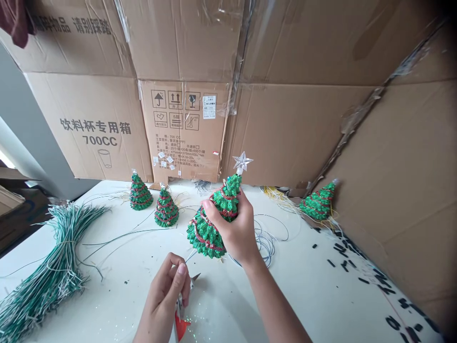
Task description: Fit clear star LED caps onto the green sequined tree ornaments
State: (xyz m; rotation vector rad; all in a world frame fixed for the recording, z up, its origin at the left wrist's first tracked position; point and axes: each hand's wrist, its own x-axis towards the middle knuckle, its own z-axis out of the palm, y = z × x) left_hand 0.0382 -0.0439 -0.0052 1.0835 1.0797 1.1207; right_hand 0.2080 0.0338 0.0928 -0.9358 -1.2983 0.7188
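Observation:
My right hand (237,228) is wrapped round a small green glittery Christmas tree (210,233) with red bead garlands, tilted above the table. A clear star (242,163) tops it. From the tree's base a thin pale wire (191,256) runs down to my left hand (171,286), whose thumb and forefinger are pinched on it. Beneath the left hand lies a tool with a pointed metal tip (195,277) and a red part (182,327); most of it is hidden by the hand.
Two similar trees (140,193) stand at the back left, and another tree (319,202) leans at the right. A tied bundle of green wires (67,243) lies at left. Coiled wire (266,245) and black scraps (344,264) lie on the right. Cardboard (285,128) walls the back.

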